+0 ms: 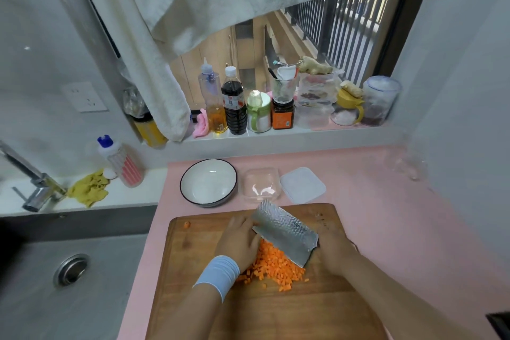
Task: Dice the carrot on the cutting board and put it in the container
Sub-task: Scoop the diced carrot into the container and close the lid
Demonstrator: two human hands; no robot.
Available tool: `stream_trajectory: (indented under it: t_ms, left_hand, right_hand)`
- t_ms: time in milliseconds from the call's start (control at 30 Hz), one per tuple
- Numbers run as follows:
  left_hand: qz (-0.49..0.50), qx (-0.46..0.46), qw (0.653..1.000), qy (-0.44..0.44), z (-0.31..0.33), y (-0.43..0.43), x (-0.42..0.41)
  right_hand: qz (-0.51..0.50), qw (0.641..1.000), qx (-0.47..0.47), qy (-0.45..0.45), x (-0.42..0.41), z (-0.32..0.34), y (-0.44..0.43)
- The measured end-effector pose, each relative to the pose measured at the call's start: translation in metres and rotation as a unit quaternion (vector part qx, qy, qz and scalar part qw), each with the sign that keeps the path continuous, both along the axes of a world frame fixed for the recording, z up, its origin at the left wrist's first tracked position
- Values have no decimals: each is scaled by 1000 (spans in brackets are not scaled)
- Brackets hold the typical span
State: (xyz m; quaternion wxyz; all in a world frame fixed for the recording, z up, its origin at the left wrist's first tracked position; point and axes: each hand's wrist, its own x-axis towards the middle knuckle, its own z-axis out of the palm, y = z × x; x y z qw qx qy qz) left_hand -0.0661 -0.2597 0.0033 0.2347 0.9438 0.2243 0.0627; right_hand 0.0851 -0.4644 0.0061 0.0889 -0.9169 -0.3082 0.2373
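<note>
A heap of small orange carrot dice (278, 265) lies in the middle of the wooden cutting board (276, 309). My right hand (335, 250) grips the handle of a hammered steel cleaver (285, 232), whose blade leans tilted over the right side of the heap. My left hand (240, 240), with a pale blue wristband, rests flat against the heap's left side, its fingers straight and touching the blade's far end. A single carrot piece (187, 225) lies apart at the board's far left corner. Just behind the board stands the clear square container (260, 185), with its lid (302, 184) lying beside it.
A white bowl with a dark rim (209, 182) sits left of the container on the pink counter (400, 215). The steel sink (55, 279) and tap (36, 188) are to the left. Bottles and jars (234, 102) line the window sill behind.
</note>
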Motion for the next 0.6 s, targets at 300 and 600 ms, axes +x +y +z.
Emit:
stream_trajectory:
  t_ms: [300, 600]
  left_hand:
    - [12, -14, 1000, -3, 3, -17, -16]
    - [-98, 37, 986, 127, -23, -52, -15]
  right_hand:
    - [-41, 995, 94, 8, -33, 40, -21]
    - [-235, 962, 138, 33, -67, 21, -77]
